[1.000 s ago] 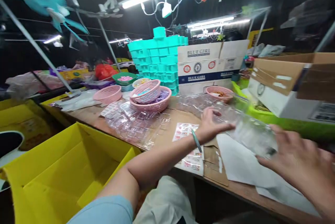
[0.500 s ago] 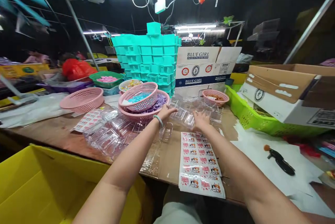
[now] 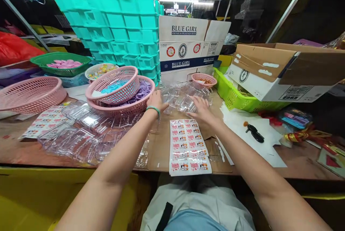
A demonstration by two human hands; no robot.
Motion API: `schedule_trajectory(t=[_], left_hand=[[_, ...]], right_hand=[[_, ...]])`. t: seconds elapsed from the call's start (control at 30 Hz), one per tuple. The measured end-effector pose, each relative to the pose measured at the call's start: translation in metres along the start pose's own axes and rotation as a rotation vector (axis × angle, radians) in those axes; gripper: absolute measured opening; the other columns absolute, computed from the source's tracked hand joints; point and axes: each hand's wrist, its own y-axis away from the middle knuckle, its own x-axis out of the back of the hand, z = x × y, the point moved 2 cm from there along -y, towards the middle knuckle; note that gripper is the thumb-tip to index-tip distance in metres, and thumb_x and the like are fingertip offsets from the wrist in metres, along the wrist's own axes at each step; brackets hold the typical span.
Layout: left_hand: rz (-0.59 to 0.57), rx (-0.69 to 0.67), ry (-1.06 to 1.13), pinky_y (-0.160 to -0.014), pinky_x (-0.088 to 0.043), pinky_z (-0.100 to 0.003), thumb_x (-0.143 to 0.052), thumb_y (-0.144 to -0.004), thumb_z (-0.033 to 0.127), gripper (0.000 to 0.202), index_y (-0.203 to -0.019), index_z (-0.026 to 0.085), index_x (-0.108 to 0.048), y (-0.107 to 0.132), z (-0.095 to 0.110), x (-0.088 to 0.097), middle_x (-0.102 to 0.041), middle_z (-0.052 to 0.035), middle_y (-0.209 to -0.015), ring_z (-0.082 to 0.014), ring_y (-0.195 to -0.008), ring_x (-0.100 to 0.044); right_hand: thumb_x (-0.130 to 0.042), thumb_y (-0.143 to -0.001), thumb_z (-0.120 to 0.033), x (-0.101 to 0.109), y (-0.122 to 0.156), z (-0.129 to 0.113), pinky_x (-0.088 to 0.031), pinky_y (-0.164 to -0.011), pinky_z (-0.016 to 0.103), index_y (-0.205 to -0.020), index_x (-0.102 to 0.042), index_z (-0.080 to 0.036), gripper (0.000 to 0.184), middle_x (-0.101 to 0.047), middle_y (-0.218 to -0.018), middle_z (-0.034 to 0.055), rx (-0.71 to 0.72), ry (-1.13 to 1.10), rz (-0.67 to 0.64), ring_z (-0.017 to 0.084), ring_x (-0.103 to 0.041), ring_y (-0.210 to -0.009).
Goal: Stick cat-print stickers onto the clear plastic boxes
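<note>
Several clear plastic boxes (image 3: pixel 185 102) lie in a loose cluster on the table, between and beyond my hands. My left hand (image 3: pixel 156 102), with a green band at the wrist, is at the left end of the cluster, close to the rim of a pink basket (image 3: pixel 121 110) of purple pieces. Its fingers are extended and its thumb stands apart. At the right side of the same boxes, my right hand (image 3: pixel 201 108) has its fingers spread; contact with the plastic is hard to make out. Nearer me lies a stack of cat sticker sheets (image 3: pixel 188 148).
More clear boxes (image 3: pixel 81 134) and another sticker sheet (image 3: pixel 44 121) lie at left. Behind rise stacked turquoise bins (image 3: pixel 115 26) and a white beer carton (image 3: pixel 185 49). A green crate (image 3: pixel 237 96) holds an open carton at right, near a black-handled tool (image 3: pixel 254 133).
My view has tilted down and turned slightly, shifting the scene left and up. My right hand has moved a little rightward relative to the sticker sheets; the left stays by the pink basket.
</note>
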Motion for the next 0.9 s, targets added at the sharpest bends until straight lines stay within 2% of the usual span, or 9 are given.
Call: schedule_trajectory(t=[0.1, 0.17, 0.3, 0.43, 0.53, 0.6, 0.67, 0.8, 0.9], left_hand=[[0.054, -0.134, -0.017, -0.102, -0.033, -0.042, -0.071, -0.067, 0.040, 0.062, -0.117, 0.014, -0.044, 0.027, 0.008, -0.005, -0.049, -0.0151, -0.124, -0.0316, -0.121, -0.041], [0.037, -0.270, 0.038, -0.100, -0.037, -0.040, -0.071, -0.068, 0.042, 0.063, -0.117, 0.013, -0.046, 0.049, 0.020, -0.019, -0.052, -0.0136, -0.120, -0.0290, -0.115, -0.045], [-0.168, -0.544, 0.204, -0.103, -0.037, -0.040, -0.075, -0.067, 0.034, 0.070, -0.125, 0.016, -0.042, 0.093, 0.050, -0.061, -0.052, -0.0134, -0.125, -0.0269, -0.119, -0.047], [-0.217, -0.539, 0.240, -0.110, -0.030, -0.046, -0.074, -0.069, 0.033, 0.082, -0.138, 0.016, -0.031, 0.131, 0.049, -0.083, -0.039, -0.0184, -0.141, -0.0298, -0.133, -0.035], [-0.228, -0.505, 0.218, -0.113, -0.025, -0.049, -0.072, -0.071, 0.040, 0.075, -0.134, 0.017, -0.039, 0.164, 0.026, -0.079, -0.036, -0.0183, -0.144, -0.0325, -0.137, -0.028], [-0.186, -0.443, 0.248, -0.112, -0.027, -0.049, -0.068, -0.075, 0.038, 0.059, -0.127, 0.020, -0.047, 0.187, 0.010, -0.070, -0.041, -0.0150, -0.141, -0.0314, -0.135, -0.032], [-0.088, -0.276, 0.338, -0.107, -0.036, -0.045, -0.061, -0.081, 0.034, 0.040, -0.118, 0.023, -0.054, 0.208, -0.004, -0.062, -0.052, -0.0118, -0.129, -0.0281, -0.125, -0.045], [-0.042, 0.159, 0.658, -0.081, -0.052, -0.034, -0.058, -0.083, 0.038, 0.023, -0.099, 0.021, -0.059, 0.239, -0.019, -0.058, -0.063, -0.0066, -0.098, -0.0211, -0.089, -0.062], [-0.114, 0.339, 0.877, -0.077, -0.052, -0.031, -0.061, -0.080, 0.041, 0.028, -0.097, 0.019, -0.059, 0.248, -0.023, -0.057, -0.065, -0.0045, -0.092, -0.0183, -0.082, -0.064]], right_hand=[[-0.054, -0.086, -0.040, -0.002, 0.061, 0.010, -0.022, -0.109, 0.050, -0.140, -0.030, -0.025, 0.061, -0.040, -0.141, 0.0116, 0.032, -0.182, 0.111, 0.028, -0.033, -0.132], [-0.060, -0.082, -0.045, -0.008, 0.090, 0.015, -0.032, -0.105, 0.048, -0.141, -0.027, -0.027, 0.070, -0.042, -0.139, 0.0119, -0.027, -0.451, 0.178, 0.027, -0.040, -0.128], [-0.058, -0.078, -0.056, -0.027, 0.094, 0.025, -0.050, -0.085, 0.041, -0.143, -0.011, -0.028, 0.084, -0.048, -0.132, 0.0138, -0.266, -1.014, 0.170, 0.023, -0.060, -0.103], [-0.054, -0.076, -0.056, -0.033, 0.071, 0.058, -0.052, -0.075, 0.040, -0.130, -0.035, -0.021, 0.067, -0.061, -0.096, 0.0061, -0.467, -0.957, 0.198, 0.022, -0.064, -0.081], [-0.066, -0.067, -0.053, -0.023, 0.075, 0.085, -0.045, -0.089, 0.050, -0.125, -0.043, -0.019, 0.072, -0.054, -0.113, 0.0130, -0.521, -0.784, 0.288, 0.030, -0.055, -0.104], [-0.069, -0.069, -0.049, -0.012, 0.091, 0.084, -0.034, -0.101, 0.053, -0.126, -0.044, -0.019, 0.069, -0.044, -0.128, 0.0164, -0.427, -0.536, 0.400, 0.034, -0.042, -0.121], [-0.064, -0.078, -0.043, -0.009, 0.110, 0.060, -0.031, -0.104, 0.052, -0.127, -0.045, -0.021, 0.057, -0.046, -0.129, 0.0150, -0.163, -0.345, 0.410, 0.032, -0.040, -0.125], [-0.061, -0.084, -0.037, -0.032, 0.144, -0.019, -0.041, -0.102, 0.046, -0.132, -0.041, -0.021, 0.054, -0.053, -0.130, 0.0129, 0.444, -0.317, 0.079, 0.028, -0.047, -0.123], [-0.058, -0.087, -0.027, -0.052, 0.148, -0.057, -0.048, -0.095, 0.041, -0.122, -0.050, -0.016, 0.038, -0.060, -0.122, 0.0134, 0.538, -0.183, 0.011, 0.026, -0.054, -0.115]])
